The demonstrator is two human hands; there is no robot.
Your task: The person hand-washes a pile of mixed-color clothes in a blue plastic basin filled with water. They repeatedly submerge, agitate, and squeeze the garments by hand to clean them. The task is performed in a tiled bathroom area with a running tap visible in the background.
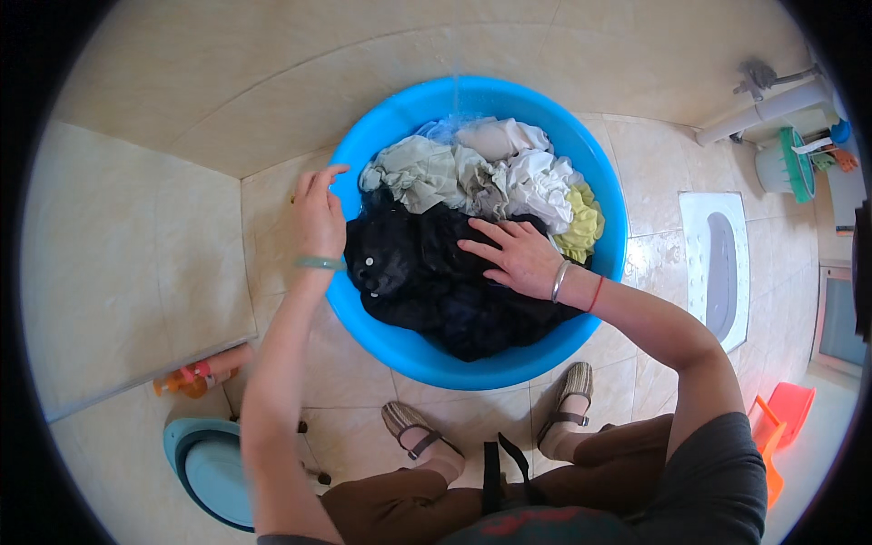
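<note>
A large round blue tub (409, 366) stands on the floor, filled with laundry. Black clothing (436, 263), with white buttons showing at its left, fills the near half. Behind it are bunched pale grey-green cloth (420, 173), white cloth (540, 191), a pale pink piece (502, 138) and a yellow-green piece (581, 223). My right hand (520, 257) rests on the black clothing with its fingers spread, gripping nothing. At the tub's left rim, my left hand (321, 216) has bent fingers apart and nothing visible in them; whether it touches the rim, I cannot tell.
A thin stream of water (456, 95) falls into the tub's far side. Tiled wall rises behind. To the right are a squat toilet (719, 268), a pale bucket (777, 170) and a tap (756, 79). A grey-blue basin (213, 472), bottles (200, 372) and red-orange plastic items (783, 418) stand nearer.
</note>
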